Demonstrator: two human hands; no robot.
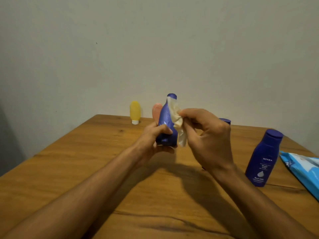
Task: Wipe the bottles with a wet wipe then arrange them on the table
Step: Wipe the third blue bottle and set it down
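Note:
My left hand point(155, 135) grips the lower end of a dark blue bottle point(166, 121), held upright above the wooden table point(86, 169). My right hand point(207, 135) pinches a white wet wipe point(177, 118) that lies against the bottle's right side up to its cap. A second blue lotion bottle point(263, 157) stands on the table at the right. A yellow bottle point(135, 112) stands cap-down at the far edge. A pink bottle point(156, 110) is partly hidden behind the held bottle. The cap of another blue bottle point(225, 121) shows behind my right hand.
A light blue pack of wet wipes point(303, 169) lies at the table's right edge, beside the standing lotion bottle. A plain wall runs right behind the table's far edge.

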